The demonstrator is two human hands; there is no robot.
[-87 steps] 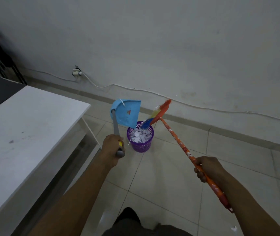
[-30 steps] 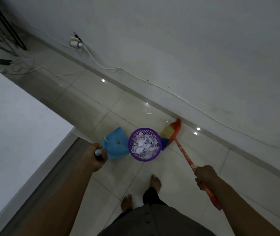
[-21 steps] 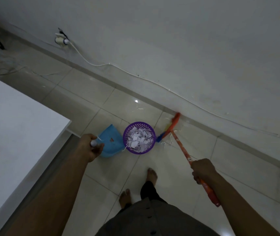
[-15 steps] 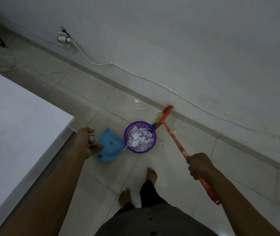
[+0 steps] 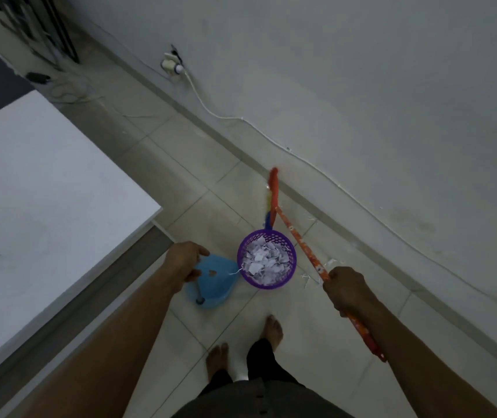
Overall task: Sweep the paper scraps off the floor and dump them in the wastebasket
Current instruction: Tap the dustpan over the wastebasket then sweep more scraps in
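Since half a sec ago the broom head has swung away from the basket rim and now sits further along the foot of the wall. The dustpan's grey shaft end, then at the L grip's fingers, now pokes out free below that grip.

A round purple mesh plastic wastebasket (image 5: pixel 266 286) stands on the pale tiled floor (image 5: pixel 211 164), heaped w/ white paper scraps (image 5: pixel 263 262). A blue plastic dustpan (image 5: pixel 215 282) lies on the floor at the basket's 9 o'clock, touching it or just beside it (can't tell which). One thin paper strip hangs from the basket rim over the pan.

The L grip (image 5: pixel 185 260) sits over the pan's far edge, fingers curled next to the shaft. Whether they close on it I cannot tell. The R grip (image 5: pixel 343 289), at the basket's 4 o'clock, is clenched round the long orange patterned broom (image 5: pixel 298 239) approx mid-stick. The stick runs up past the basket's 2 o'clock side to the orange, yellow and blue bristle head at 12 o'clock, against the wall base.

A few loose white shreds (image 5: pixel 330 262) lie on the floor at the basket's 3 to 4 o'clock, btwn it and the R grip, w/ a couple more nearer the wall. Two bare feet (image 5: pixel 272 328) stand at the basket's 6 o'clock. A white tabletop (image 5: pixel 45 206) fills the view's 9 o'clock side. A white cable (image 5: pixel 331 179) runs along the wall from a plug (image 5: pixel 171 66) at 11 o'clock.
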